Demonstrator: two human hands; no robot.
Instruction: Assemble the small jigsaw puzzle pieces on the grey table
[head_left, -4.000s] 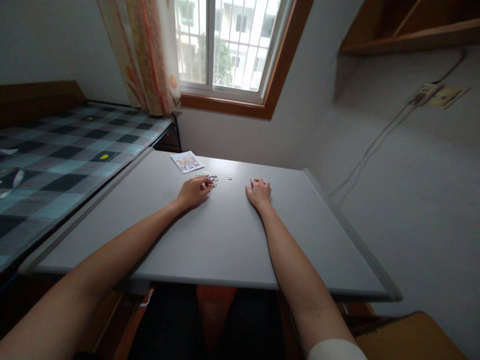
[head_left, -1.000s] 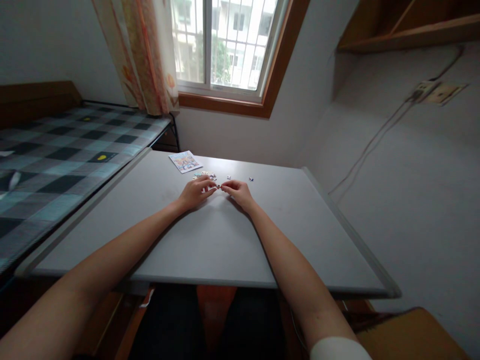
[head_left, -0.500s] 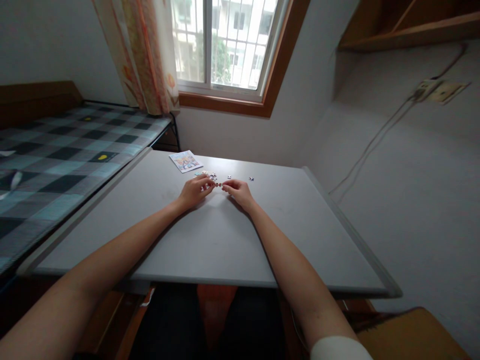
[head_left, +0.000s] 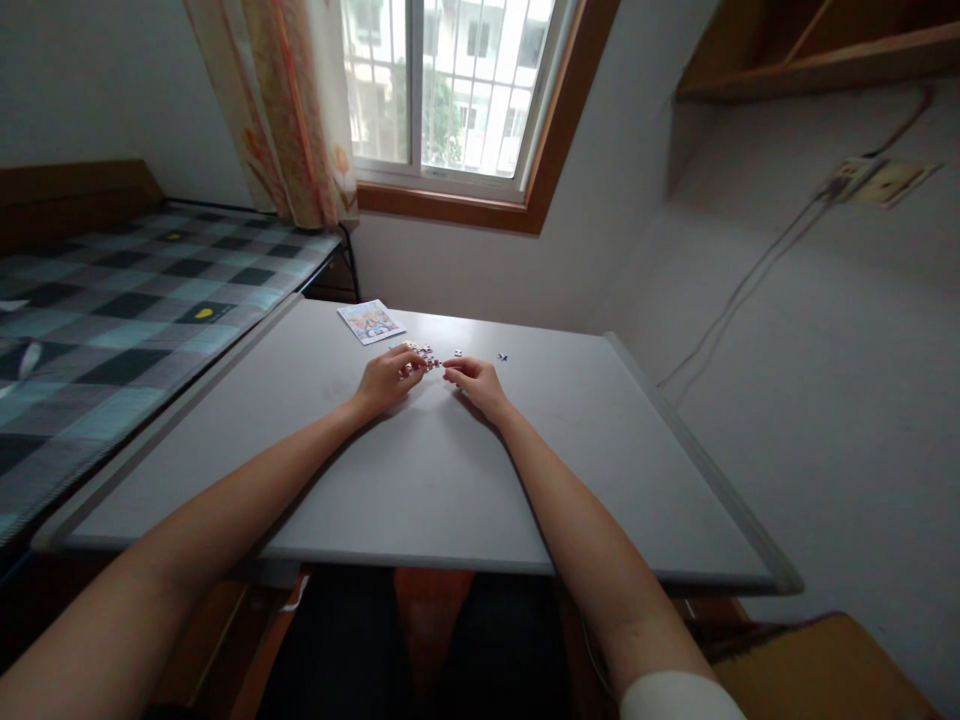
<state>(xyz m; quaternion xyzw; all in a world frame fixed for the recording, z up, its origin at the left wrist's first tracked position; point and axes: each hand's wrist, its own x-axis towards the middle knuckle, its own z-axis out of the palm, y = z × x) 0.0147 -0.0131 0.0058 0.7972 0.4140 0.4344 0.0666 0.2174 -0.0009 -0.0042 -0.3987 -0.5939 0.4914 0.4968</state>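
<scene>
My left hand (head_left: 388, 380) rests over the table with its thumb and fingers closed in a pinch on a small jigsaw puzzle piece (head_left: 433, 366). Facing it, my right hand (head_left: 478, 386) also pinches at a puzzle piece, which its fingertips mostly hide. The two hands' fingertips are a small gap apart. Just behind my left fingers lies a cluster of loose puzzle pieces (head_left: 421, 349), partly covered by that hand. A single piece (head_left: 458, 352) lies beyond my right fingers, and another piece (head_left: 502, 357) is farther right.
A printed picture card (head_left: 371, 322) lies on the grey-white table (head_left: 450, 480) near its far left side. A bed with a checkered cover (head_left: 187, 290) stands along the left. The window (head_left: 450, 90) is ahead, and a wooden shelf (head_left: 817, 60) hangs at upper right.
The small piece between my hands has turned and shifted slightly, so less of it shows in the gap. Both hands and arms stay almost in place.
</scene>
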